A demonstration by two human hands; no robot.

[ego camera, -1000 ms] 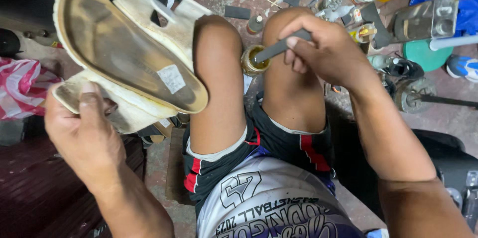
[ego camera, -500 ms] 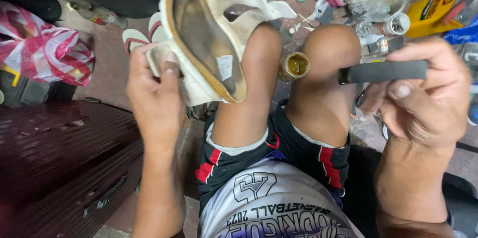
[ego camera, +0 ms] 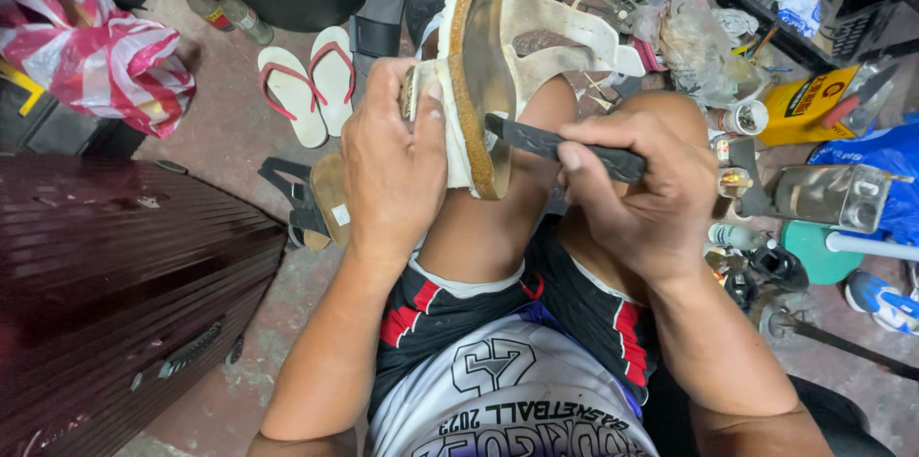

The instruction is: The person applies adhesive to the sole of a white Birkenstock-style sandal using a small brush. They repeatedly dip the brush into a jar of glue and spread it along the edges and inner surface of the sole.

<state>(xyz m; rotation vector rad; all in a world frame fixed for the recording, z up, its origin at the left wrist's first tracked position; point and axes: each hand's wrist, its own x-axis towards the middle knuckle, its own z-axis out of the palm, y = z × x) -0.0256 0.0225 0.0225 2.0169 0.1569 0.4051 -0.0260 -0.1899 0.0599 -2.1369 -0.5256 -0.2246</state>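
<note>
My left hand (ego camera: pixel 397 165) grips a white strapped sandal (ego camera: pixel 479 65) stood on edge over my left knee, its tan sole turned toward my right side. My right hand (ego camera: pixel 637 199) is closed on a dark flat tool (ego camera: pixel 565 146) held level. The tool's tip touches the sole's lower part. White straps (ego camera: pixel 565 36) hang off the sandal's far side. My bare knees lie under both hands.
White flip-flops with red straps (ego camera: pixel 306 84) and a brown sandal (ego camera: pixel 321 199) lie on the floor at left. A dark red case (ego camera: pixel 115 275) fills the lower left. A yellow can (ego camera: pixel 814 103), small tubs, bottles and a metal shoe stand (ego camera: pixel 833 194) crowd the right.
My left hand has turned the sandal upright on edge. My right hand has swung the dark tool left from open air until its tip meets the sole. The camera shifted.
</note>
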